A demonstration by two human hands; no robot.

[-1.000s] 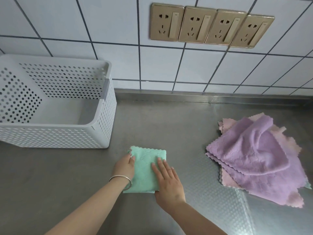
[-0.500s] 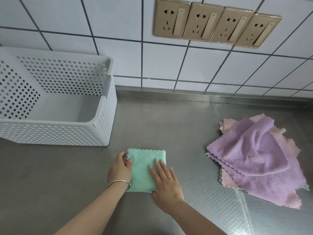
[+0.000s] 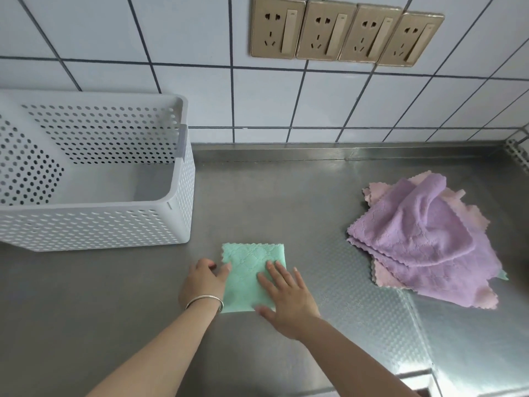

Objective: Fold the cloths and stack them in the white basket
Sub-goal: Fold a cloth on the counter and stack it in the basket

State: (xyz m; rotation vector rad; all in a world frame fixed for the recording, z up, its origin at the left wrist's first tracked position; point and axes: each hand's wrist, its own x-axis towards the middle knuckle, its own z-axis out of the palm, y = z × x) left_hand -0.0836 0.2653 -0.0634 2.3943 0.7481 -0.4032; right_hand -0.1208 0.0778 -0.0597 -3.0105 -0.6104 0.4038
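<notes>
the white basket point(image 3: 94, 222) is sitting on the steel counter point(image 3: 286, 196) at about 9 o'clock, its perforated walls standing upright and its inside showing only a bare floor. it is backing onto the tiled wall point(image 3: 200, 90).

moving right, the left hand point(image 3: 203, 282) is lying at about 6 o'clock, a silver bangle point(image 3: 204, 300) circling its wrist. its fingers are curling at the left edge of the green cloth point(image 3: 249, 270), with the thumb lying on top of that edge, so it is pinching the fabric there. the green cloth is lying flat on the counter as a folded rectangle, just below and to the right of the basket's near corner, apart from it.

the right hand point(image 3: 286, 299) is resting on the cloth's right half, fingers straight and spread, pressing it down flat, holding nothing.

further right, at about 3 o'clock, a loose heap of cloths is lying unfolded: purple cloths point(image 3: 423, 239) on top, pink cloths point(image 3: 383, 277) peeking out beneath, well apart from the hands.

up at 12 to 1 o'clock, four gold wall sockets point(image 3: 346, 32) are sitting in a row on the tiles.
</notes>
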